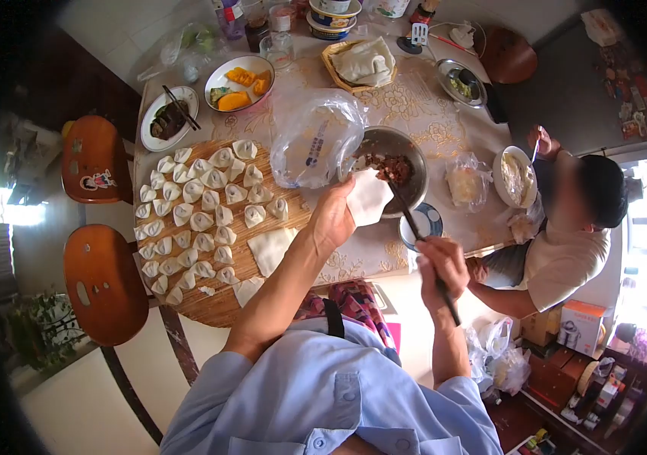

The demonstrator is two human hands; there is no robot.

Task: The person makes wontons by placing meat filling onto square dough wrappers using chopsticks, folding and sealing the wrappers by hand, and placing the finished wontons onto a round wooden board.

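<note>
My left hand (334,215) holds a square dumpling wrapper (370,199) out flat, its far edge by the rim of a steel bowl (419,155). Dark chopped meat filling (393,167) is in that bowl. In my right hand (442,269) are dark chopsticks (411,220), closed round them by the fingers, with the tips at the filling. A wooden board (187,302) to the left bears several rows of folded wontons (202,221). A stack of wrappers (272,250) lies on the board beside my left forearm.
A clear plastic bag (319,136) lies left of the bowl. Behind are a bowl of orange pieces (239,79), a plate with chopsticks (169,118) and a cloth-covered basket (363,62). Another person (566,250) sits at the right by a white bowl (515,177). Two chairs (103,284) stand left.
</note>
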